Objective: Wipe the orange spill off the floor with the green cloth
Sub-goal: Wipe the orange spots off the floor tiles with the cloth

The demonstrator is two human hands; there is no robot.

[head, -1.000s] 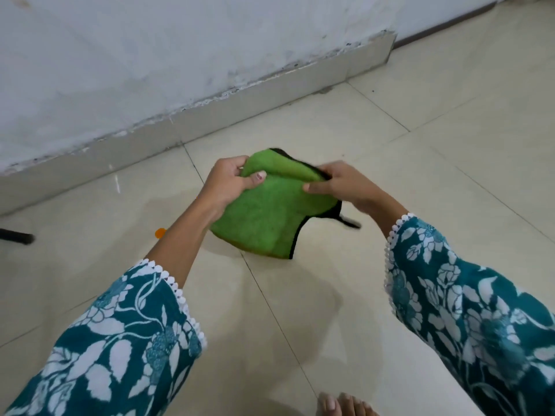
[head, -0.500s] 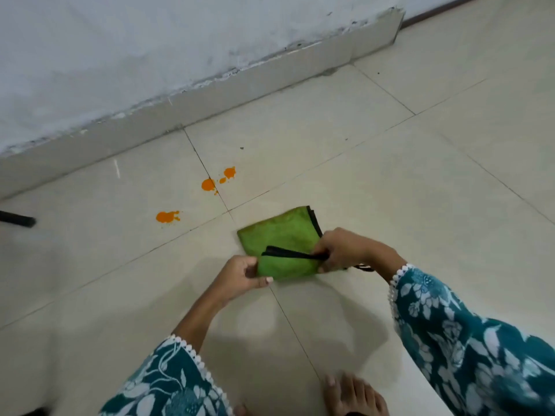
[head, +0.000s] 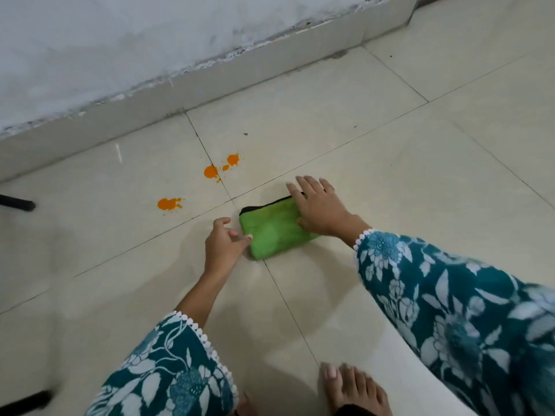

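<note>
green cloth lies folded under flat open right hand; left hand empty.

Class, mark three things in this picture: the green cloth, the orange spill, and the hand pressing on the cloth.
green cloth (head: 268,232), head view, middle of its folded top face.
orange spill (head: 210,171), head view, centre of the middle blot.
right hand (head: 319,210), head view, back of the hand.

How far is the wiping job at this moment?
Done: the green cloth lies folded on the floor. In hand: the right hand presses flat on it; the left hand is at its near corner. Left: all wiping. The orange spill is untouched, apart from the cloth.
</note>
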